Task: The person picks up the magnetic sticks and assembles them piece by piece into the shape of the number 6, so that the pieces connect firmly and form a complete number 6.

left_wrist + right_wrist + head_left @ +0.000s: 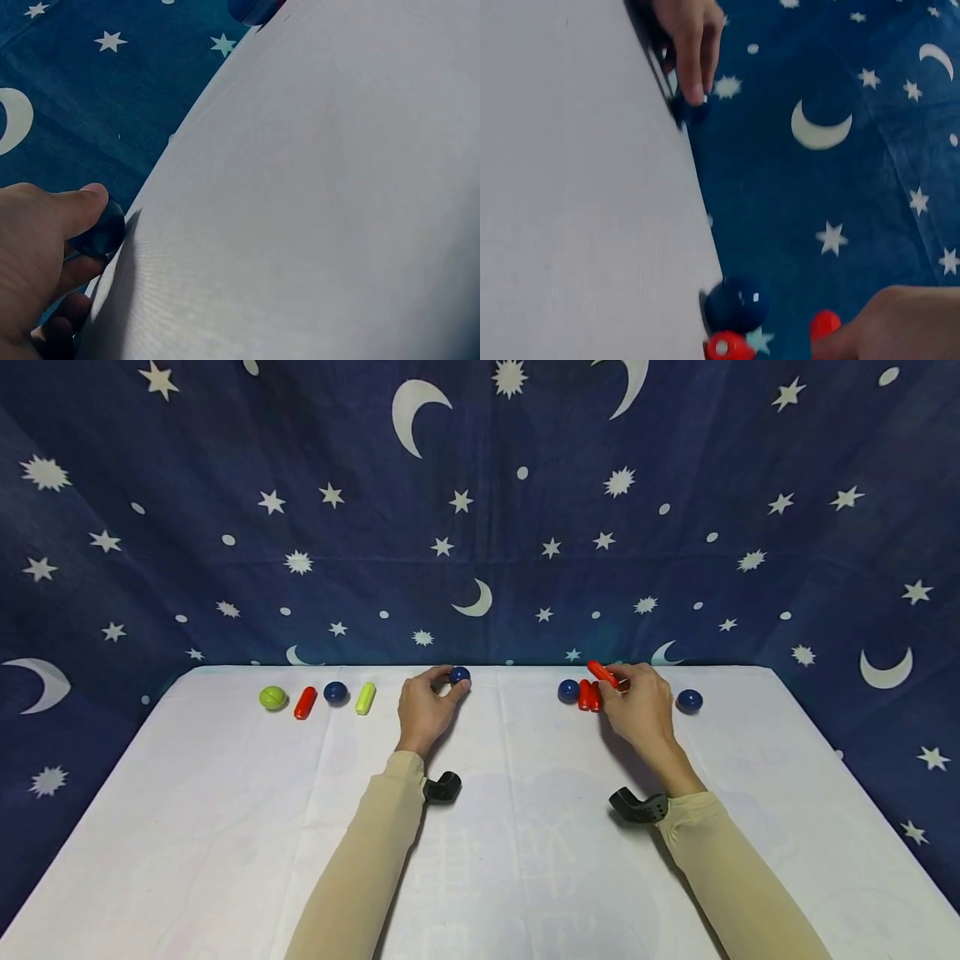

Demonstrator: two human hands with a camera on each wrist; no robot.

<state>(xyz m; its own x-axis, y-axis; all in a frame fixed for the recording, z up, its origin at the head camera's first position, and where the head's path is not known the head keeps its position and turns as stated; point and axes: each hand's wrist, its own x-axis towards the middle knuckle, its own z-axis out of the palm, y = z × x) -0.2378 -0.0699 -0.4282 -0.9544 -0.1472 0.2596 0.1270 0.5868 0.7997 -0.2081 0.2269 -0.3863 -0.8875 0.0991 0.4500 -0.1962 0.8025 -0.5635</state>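
Note:
Near the far edge of the table, my left hand (426, 708) pinches a dark blue ball (460, 675) between thumb and fingers; the left wrist view shows the same ball (105, 231) partly covered by the thumb. To the right, my right hand (639, 706) holds a red rounded stick (602, 673) by one end, tilted above the row. Under and beside its fingertips lie two more red sticks (584, 695), side by side, with a blue ball (568, 691) just left of them. Another blue ball (689, 701) sits right of the hand.
Farther left stand a green ball (273, 697), a red stick (305, 702), a blue ball (336, 693) and a yellow-green stick (365, 698), spaced in a row. A white cloth covers the table (525, 843). Behind its far edge hangs a dark blue curtain (510, 527) with stars and moons.

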